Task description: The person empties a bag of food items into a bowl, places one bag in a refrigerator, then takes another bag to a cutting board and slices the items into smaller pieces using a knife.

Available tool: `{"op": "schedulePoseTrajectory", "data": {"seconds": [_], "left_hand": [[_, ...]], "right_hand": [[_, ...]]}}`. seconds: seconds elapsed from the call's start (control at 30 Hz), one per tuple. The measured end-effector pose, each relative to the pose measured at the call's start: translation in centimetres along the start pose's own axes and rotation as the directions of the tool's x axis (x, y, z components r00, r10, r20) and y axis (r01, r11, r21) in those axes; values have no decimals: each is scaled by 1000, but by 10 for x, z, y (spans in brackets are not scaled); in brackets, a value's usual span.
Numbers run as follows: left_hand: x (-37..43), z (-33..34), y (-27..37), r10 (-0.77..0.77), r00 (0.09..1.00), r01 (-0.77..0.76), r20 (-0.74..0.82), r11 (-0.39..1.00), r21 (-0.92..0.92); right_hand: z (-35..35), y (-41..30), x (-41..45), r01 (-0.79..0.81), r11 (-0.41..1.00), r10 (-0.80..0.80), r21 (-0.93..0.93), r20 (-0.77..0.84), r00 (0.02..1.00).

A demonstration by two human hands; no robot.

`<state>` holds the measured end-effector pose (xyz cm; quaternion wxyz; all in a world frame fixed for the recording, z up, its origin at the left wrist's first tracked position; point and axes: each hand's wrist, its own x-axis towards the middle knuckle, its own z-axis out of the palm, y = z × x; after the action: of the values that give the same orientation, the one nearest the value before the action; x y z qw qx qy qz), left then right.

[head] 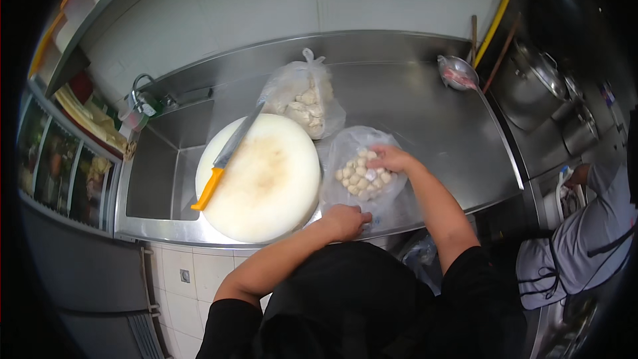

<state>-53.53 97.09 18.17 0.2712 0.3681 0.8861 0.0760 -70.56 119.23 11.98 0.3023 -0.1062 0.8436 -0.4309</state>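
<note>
A clear plastic bag (335, 198) lies on the steel counter, with several pale round balls (360, 173), perhaps meatballs, in a heap. My right hand (392, 159) reaches over the heap from the right, its fingertips at the balls; whether they pinch one is hidden. At the bag's near edge, my left hand (348, 221) is curled with the plastic between its fingers. Left of the bag sits a thick round white chopping block (264, 174), browned in the middle. A long knife with a yellow handle (208, 189) rests across the block's left side.
Behind the block stands a knotted plastic bag (308, 104) of pale lumps. A steel sink (154, 174) is at the left. On the right, a long-handled ladle (461, 72) holds something pink, before large steel pots (531, 80). A co-worker in a grey shirt (573, 254) stands at the far right.
</note>
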Motion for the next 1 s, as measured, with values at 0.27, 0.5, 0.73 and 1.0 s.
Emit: {"op": "schedulePoseTrajectory", "data": {"seconds": [0.27, 0.5, 0.73, 1.0], "left_hand": [[-58, -59, 26, -113, 993, 113, -24, 993, 16], [-65, -39, 10, -269, 914, 214, -304, 956, -203], [-56, -35, 4, -217, 952, 176, -216, 965, -195], [-54, -30, 5, -213, 977, 205, -19, 960, -191]], "right_hand": [[-20, -94, -17, 53, 987, -142, -154, -651, 746], [-13, -116, -55, -149, 953, 5, -265, -476, 880], [44, -86, -48, 40, 775, -311, -631, -325, 893], [30, -86, 11, -258, 744, -15, -616, -401, 916]]}}
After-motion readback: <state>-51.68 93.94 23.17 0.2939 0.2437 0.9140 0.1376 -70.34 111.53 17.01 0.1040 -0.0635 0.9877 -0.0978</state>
